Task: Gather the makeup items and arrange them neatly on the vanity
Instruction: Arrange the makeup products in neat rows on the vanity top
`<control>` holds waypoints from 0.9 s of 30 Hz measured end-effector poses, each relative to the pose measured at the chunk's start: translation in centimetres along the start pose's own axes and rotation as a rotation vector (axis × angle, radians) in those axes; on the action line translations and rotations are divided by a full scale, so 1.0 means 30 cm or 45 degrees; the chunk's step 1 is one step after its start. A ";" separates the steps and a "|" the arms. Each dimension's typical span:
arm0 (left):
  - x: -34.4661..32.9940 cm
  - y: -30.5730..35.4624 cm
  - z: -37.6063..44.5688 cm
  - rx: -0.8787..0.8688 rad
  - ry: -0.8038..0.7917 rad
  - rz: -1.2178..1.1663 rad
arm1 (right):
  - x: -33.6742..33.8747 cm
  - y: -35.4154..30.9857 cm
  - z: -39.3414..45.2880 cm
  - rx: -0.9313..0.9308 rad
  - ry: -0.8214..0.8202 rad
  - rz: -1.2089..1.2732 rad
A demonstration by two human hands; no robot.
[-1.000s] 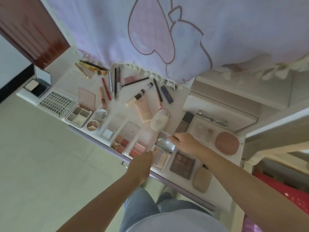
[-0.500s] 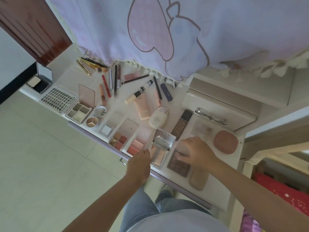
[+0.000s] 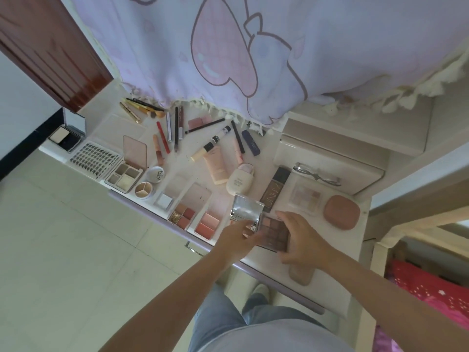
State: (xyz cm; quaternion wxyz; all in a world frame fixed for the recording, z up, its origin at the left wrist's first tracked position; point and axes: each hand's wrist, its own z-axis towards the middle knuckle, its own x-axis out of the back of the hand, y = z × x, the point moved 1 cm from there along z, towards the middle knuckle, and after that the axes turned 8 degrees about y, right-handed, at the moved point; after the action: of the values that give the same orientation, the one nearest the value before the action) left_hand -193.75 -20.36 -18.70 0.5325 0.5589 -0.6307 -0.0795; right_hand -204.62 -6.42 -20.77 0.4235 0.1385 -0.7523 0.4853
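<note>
My right hand [image 3: 302,240]: fingers curled round the brown eyeshadow palette [image 3: 275,233], holding it by its right long side and near corner, lifted or tipped just above the vanity [image 3: 355,252].
My left hand [image 3: 234,237]: fingers reaching to the palette's left short end, touching or nearly so; I cannot tell whether they pinch it yet.
Where it is: at the vanity's front edge, toward the right end, just beside the open mirrored compact [image 3: 246,208] and in front of the dark foundation bottle [image 3: 275,189].
Which way it points: open face up, pans showing; its long axis runs roughly along the front edge, tilted a little off it.
How it will handle, I judge: light, stiff, flat plastic case; the pressed powder would crack if dropped, and the smooth case could slip. Best held by the two opposite edges, fingers off the pans.
Near it: the round pink compact [image 3: 342,212] at the right end, a pale palette [image 3: 304,199] behind, and a beige case [image 3: 300,274] near the front edge, partly under my wrist.
Next, I judge: square it to the front edge, in line with the row of open palettes to the left.
</note>
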 end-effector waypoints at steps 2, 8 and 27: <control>0.018 0.039 0.002 0.110 -0.091 -0.371 | 0.065 -0.037 0.004 0.039 -0.014 0.090; 0.132 0.135 -0.001 -0.087 -0.330 -0.828 | 0.274 -0.151 0.009 0.072 0.075 0.398; 0.272 0.300 -0.035 -0.429 -0.149 -0.795 | 0.465 -0.241 -0.015 0.233 0.232 0.375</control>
State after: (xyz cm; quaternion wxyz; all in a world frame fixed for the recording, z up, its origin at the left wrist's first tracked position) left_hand -196.97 -23.04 -7.24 0.5301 0.6235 -0.4370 -0.3732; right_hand -208.33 -6.74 -5.49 0.4001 0.0204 -0.6758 0.6188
